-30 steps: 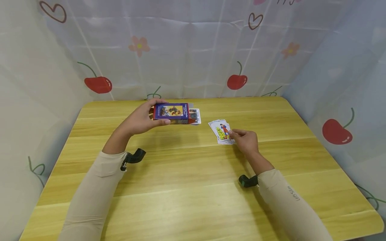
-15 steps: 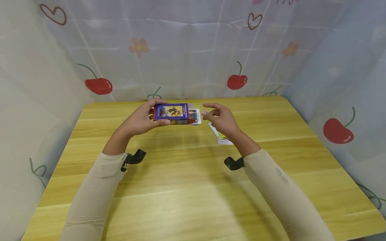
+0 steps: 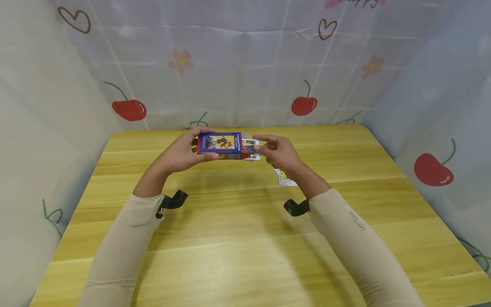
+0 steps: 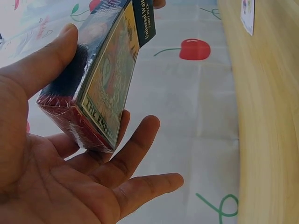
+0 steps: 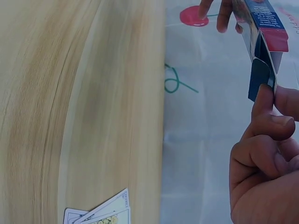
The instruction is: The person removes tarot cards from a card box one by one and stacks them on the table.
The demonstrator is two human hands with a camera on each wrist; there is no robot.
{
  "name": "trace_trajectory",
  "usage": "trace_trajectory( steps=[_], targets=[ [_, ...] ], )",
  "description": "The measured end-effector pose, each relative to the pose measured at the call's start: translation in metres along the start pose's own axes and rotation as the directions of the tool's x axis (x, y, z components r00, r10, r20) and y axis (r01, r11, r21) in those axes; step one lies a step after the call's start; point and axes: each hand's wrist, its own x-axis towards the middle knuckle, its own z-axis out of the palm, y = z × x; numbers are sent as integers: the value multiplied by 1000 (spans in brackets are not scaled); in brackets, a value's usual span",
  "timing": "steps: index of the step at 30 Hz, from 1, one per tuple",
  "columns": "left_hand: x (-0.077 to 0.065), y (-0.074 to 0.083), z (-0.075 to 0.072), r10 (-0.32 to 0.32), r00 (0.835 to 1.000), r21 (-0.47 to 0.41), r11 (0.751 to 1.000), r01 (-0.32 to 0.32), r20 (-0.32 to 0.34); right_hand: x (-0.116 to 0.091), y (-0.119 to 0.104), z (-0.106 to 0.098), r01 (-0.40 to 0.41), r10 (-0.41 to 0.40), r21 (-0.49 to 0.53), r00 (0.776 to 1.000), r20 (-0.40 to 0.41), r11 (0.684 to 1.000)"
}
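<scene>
My left hand (image 3: 178, 150) grips a purple-and-red tarot card box (image 3: 219, 142) above the table, thumb along its near side. In the left wrist view the box (image 4: 100, 74) lies tilted between thumb and fingers, some fingers spread below it. A tarot card (image 3: 251, 144) sticks out of the open right end. My right hand (image 3: 281, 154) pinches that card's outer end between thumb and index finger. The right wrist view shows the right hand (image 5: 264, 158) beside the dark open flap (image 5: 261, 77). A small pile of cards (image 3: 287, 181) on the table is partly hidden under the right hand.
The wooden table (image 3: 230, 238) stretches under both arms. A white curtain (image 3: 238, 76) with cherries and flowers hangs behind its far edge and along the sides. Dark wrist mounts (image 3: 296, 208) stick inward from both sleeves.
My right hand has left the card pile, moved up and left to the box and taken hold of the protruding card, which now sticks out slightly further. The left hand keeps holding the box.
</scene>
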Motion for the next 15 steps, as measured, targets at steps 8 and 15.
trace_trajectory(
  steps=[8, 15],
  targets=[
    [1, -2, 1, 3, 1000, 0, 1000, -3, -1, -7, 4, -6, 25, -22, 54, 998, -52, 998],
    [1, -1, 1, 3, 1000, 4, 1000, -3, 0, -11, 11, -10, 40, -31, 87, 995, -99, 995]
  ],
)
